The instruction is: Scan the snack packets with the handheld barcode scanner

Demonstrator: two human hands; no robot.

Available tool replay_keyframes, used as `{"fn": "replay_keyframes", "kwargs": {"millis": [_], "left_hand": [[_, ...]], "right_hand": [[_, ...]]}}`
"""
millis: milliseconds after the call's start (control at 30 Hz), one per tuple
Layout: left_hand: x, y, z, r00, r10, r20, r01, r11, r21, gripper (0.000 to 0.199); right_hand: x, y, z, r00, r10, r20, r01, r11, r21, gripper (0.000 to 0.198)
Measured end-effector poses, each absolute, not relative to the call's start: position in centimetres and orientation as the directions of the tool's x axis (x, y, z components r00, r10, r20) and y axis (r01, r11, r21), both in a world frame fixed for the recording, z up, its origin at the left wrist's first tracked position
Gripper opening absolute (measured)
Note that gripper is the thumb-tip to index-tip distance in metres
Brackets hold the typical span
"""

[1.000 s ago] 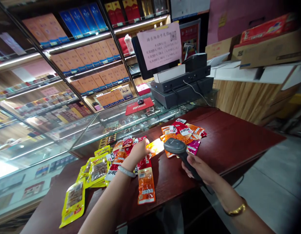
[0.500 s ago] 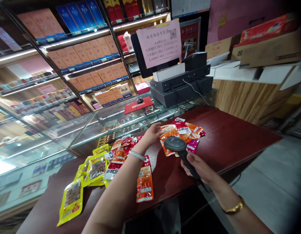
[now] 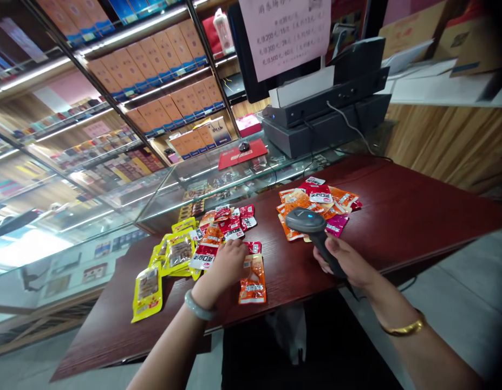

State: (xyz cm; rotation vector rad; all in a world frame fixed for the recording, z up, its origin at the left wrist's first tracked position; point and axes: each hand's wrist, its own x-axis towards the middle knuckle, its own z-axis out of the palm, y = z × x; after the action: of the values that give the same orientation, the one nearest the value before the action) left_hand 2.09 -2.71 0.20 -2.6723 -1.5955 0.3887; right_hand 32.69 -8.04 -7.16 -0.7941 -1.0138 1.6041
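My right hand is wrapped round the handle of a black handheld barcode scanner, whose head has a small blue light. Under and behind the scanner lies a pile of orange, red and magenta snack packets. My left hand is over the left group of red and orange snack packets, its fingers loosely bent and nothing visible in them; the fingertips are partly hidden. Just right of that hand is an orange snack packet. Yellow snack packets lie farther left, one of them nearer the front edge.
Everything lies on a dark red table. Behind it stands a glass display counter with a red mat and a mouse. A cash drawer and a monitor with a pink notice stand at the back. Boxed goods fill the shelves.
My left hand has moved away from the right pile, back and left to the left packets. My right hand still holds the scanner, now showing a blue light. The camera view has shifted.
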Motion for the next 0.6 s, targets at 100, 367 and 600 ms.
{"fn": "replay_keyframes", "kwargs": {"millis": [100, 367, 600], "left_hand": [[2.0, -2.5, -0.3, 0.415, 0.892, -0.181, 0.901, -0.431, -0.058, 0.034], [2.1, -0.5, -0.8, 0.114, 0.991, -0.074, 0.847, -0.057, 0.528, 0.028], [5.6, 1.7, -1.0, 0.005, 0.993, -0.116, -0.075, 0.116, 0.99, 0.037]], "right_hand": [[32.6, -8.1, -6.9, -0.239, 0.971, 0.001, -0.393, -0.096, -0.914, 0.058], [32.5, -8.3, -6.8, -0.213, 0.977, 0.015, -0.382, -0.069, -0.922, 0.054], [32.5, -8.5, -7.1, -0.271, 0.962, 0.025, -0.368, -0.08, -0.926, 0.056]]}}
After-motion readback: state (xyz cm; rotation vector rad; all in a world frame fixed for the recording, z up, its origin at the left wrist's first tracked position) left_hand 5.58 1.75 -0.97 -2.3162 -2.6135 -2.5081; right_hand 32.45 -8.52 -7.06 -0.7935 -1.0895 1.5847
